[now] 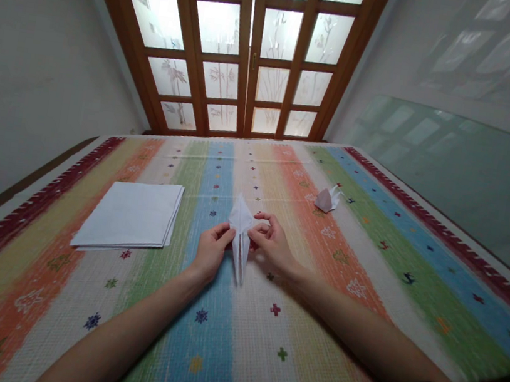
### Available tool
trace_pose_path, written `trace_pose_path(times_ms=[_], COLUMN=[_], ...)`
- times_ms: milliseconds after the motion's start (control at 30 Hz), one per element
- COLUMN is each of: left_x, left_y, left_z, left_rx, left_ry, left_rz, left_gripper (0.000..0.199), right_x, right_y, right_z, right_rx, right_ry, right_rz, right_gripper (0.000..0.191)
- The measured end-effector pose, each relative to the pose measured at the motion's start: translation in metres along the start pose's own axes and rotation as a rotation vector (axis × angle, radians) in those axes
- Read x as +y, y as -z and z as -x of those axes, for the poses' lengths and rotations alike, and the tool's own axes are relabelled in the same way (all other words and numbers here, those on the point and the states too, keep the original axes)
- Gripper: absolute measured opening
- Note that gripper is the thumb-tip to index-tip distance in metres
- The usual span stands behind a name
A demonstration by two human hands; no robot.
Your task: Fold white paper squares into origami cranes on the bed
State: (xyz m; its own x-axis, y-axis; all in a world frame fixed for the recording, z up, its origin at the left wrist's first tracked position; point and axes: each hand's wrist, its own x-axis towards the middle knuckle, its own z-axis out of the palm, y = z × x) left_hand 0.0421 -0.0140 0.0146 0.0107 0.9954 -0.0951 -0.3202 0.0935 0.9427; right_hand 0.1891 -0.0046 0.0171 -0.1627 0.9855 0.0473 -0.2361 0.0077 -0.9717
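A folded white origami paper [242, 221] is held just above the middle of the striped cloth. It is long and pointed, with one tip facing the doors and two narrow legs pointing back toward me. My left hand [215, 245] pinches its left edge between thumb and fingers. On the opposite edge, my right hand [271, 239] grips the paper the same way, with its index finger bent above the thumb. Parts of the fingertips behind the paper are hidden.
A stack of white paper sheets [131, 215] lies to the left. Farther off on the right stands a small folded paper crane [327, 199]. A striped tablecloth [158, 342] covers the table. Wooden doors with glass panes [250, 57] close off the far end.
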Motion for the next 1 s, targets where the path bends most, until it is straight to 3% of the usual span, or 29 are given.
trace_pose_path(times_ms=[100,167,433,767,933,1000], left_x=[-0.001,-0.001,0.0,0.004,0.01,0.013], left_y=[0.001,0.002,0.001,0.0,0.0,-0.002], left_z=[0.0,0.001,0.005,0.007,0.01,0.014], left_rx=[0.041,0.059,0.1,0.058,0.205,0.204], left_ry=[-0.059,-0.104,-0.284,-0.251,-0.411,-0.421], left_rz=[-0.044,-0.1,-0.243,-0.301,-0.522,-0.566], left_gripper=[0.052,0.055,0.042,0.024,0.019,0.019], right_x=[0.002,0.003,0.002,0.005,0.0,-0.004], right_y=[0.001,0.001,-0.001,-0.002,-0.005,-0.008], right_z=[0.0,0.0,0.001,0.005,0.009,0.012], right_rx=[0.015,-0.004,0.063,0.11,0.195,0.212], right_ry=[0.024,0.018,0.037,0.166,0.293,0.332], right_rz=[0.011,0.055,0.135,0.279,0.458,0.523], right_gripper=[0.041,0.036,0.034,0.022,0.017,0.016])
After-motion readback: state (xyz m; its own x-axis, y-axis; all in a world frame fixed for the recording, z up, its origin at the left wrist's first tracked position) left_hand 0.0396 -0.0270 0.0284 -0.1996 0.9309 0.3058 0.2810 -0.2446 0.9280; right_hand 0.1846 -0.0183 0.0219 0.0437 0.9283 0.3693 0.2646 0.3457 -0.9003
